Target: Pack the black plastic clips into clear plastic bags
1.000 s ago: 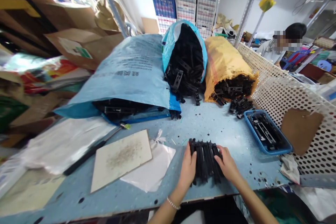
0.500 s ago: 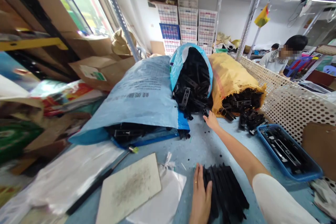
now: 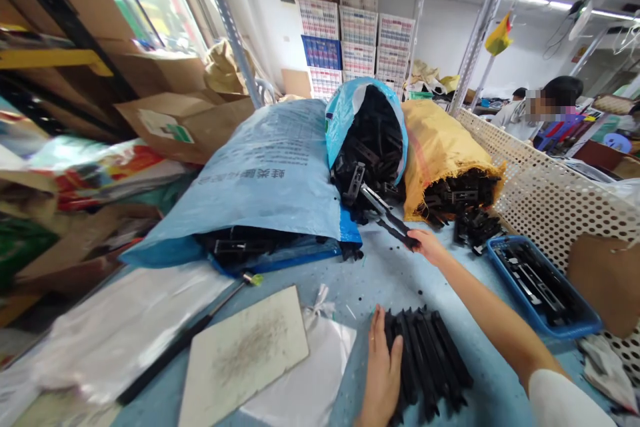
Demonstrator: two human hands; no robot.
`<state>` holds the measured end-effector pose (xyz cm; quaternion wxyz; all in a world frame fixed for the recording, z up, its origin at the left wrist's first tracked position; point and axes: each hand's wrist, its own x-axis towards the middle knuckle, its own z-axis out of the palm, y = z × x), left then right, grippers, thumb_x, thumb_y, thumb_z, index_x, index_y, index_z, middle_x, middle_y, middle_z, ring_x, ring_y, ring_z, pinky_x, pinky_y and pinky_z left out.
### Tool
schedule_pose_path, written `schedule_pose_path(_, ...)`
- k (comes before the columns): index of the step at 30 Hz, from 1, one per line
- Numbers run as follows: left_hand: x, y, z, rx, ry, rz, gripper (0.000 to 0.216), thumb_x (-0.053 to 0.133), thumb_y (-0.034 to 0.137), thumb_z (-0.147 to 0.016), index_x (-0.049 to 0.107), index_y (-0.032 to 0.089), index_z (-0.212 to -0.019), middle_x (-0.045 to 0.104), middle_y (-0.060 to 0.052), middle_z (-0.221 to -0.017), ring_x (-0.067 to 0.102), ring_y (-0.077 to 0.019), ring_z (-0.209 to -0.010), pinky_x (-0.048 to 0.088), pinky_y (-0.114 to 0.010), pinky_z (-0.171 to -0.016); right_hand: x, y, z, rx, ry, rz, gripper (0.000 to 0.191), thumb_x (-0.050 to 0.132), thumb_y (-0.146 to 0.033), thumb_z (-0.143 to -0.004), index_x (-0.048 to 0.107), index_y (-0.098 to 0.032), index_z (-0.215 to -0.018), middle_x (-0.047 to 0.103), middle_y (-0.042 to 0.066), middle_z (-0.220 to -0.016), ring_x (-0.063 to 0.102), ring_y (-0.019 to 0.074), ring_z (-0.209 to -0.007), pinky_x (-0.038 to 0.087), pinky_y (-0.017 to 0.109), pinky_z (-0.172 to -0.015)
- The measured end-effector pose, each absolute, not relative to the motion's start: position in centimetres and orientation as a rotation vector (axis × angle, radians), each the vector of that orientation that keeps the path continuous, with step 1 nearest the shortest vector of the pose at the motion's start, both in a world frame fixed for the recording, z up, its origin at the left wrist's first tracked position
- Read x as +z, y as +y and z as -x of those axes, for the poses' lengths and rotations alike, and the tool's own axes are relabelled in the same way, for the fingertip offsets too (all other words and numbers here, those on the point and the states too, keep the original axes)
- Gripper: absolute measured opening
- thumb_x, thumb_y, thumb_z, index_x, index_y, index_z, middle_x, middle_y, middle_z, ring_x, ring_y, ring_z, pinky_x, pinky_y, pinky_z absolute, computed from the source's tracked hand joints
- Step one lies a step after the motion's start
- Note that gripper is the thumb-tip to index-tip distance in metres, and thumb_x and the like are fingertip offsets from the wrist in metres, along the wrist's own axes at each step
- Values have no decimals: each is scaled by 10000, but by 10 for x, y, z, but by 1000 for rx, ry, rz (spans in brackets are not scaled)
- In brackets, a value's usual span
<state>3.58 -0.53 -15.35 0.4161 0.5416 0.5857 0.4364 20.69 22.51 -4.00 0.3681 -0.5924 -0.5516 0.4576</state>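
Observation:
My left hand (image 3: 383, 363) lies flat against the left side of a row of long black plastic parts (image 3: 430, 360) on the blue table. My right hand (image 3: 429, 244) is stretched forward and closed on one long black plastic part (image 3: 390, 213), held just in front of the open blue sack (image 3: 367, 140) full of the same parts. A yellow sack (image 3: 440, 147) beside it spills more black parts onto the table.
A large blue sack (image 3: 270, 180) lies to the left. A blue tray (image 3: 543, 283) with black parts sits at right by a white perforated wall (image 3: 550, 200). A board (image 3: 245, 353), plastic sheets and cardboard boxes lie left. Another person sits at far right.
My right hand left the stack, reached to the blue sack's mouth, and now draws one black part back out. My left hand stays on the stack.

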Motion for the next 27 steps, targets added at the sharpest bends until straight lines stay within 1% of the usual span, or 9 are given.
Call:
schedule_pose_path(3,-139,10,-29,1167,1425,-1160,650,414,516,-965,359,156,-1502,334,-163,-1606,293,-273,-1501,221,-482,-1244,-33,158,-199,1163,-1488,1408,444,655,-463,-771,674,-157,-1093,732,77,-943,679,211,-793,551,326,-677)
schedule_pose_path(6,-102,28,-21,1346,1246,-926,697,544,575,-893,400,191,-1457,481,-167,-1503,477,-266,-1389,404,-418,-1147,-28,82,-184,854,-1889,1268,506,649,-384,-852,583,-218,-1325,696,90,-1186,669,244,-1006,553,401,-875)
schedule_pose_path(8,-70,34,-13,1400,1113,-798,602,597,568,-867,519,186,-1325,685,-128,-1205,667,-238,-1123,535,-373,-970,-21,42,-176,645,-2178,1130,537,657,-387,-884,539,-221,-1381,671,120,-1244,646,272,-1099,533,437,-948)
schedule_pose_path(10,-41,33,-7,1357,1041,-747,473,672,525,-826,613,157,-1119,716,-56,-873,699,-189,-826,565,-315,-782,-9,20,-173,557,-2338,989,453,627,-399,-925,567,-220,-1337,678,125,-1207,647,263,-1097,539,417,-945)
schedule_pose_path(12,-19,24,-2,1307,1008,-745,406,738,479,-778,630,147,-985,668,-5,-716,643,-142,-668,527,-253,-654,5,18,-173,485,-2356,945,342,543,-386,-983,589,-216,-1276,687,111,-1136,659,227,-1036,554,366,-891)
schedule_pose_path(16,3,-1,0,1189,1012,-746,404,769,483,-741,589,162,-910,634,19,-626,583,-119,-542,461,-214,-513,33,43,-176,37,-2431,953,325,431,-374,-1031,574,-169,-1238,673,132,-1099,632,233,-982,537,362,-806)
schedule_pose_path(19,10,-14,1,1093,1034,-751,417,760,507,-743,568,170,-896,612,25,-586,566,-121,-481,464,-223,-463,49,57,-177,-197,-2658,790,300,391,-350,-1047,617,-164,-1115,673,104,-949,603,219,-873,486,337,-716)
schedule_pose_path(23,14,-19,3,989,1013,-715,446,762,534,-732,561,165,-880,624,10,-655,581,-121,-464,477,-230,-421,57,68,-172,-54,-2816,594,356,344,-363,-1060,629,-178,-955,632,76,-831,560,201,-820,421,320,-670)
schedule_pose_path(27,13,-18,-2,1082,1036,-681,469,756,546,-738,549,177,-941,624,23,-702,582,-109,-461,461,-212,-397,52,74,-163,484,-2668,841,429,298,-430,-1065,596,-173,-893,611,37,-793,553,161,-755,412,290,-668)
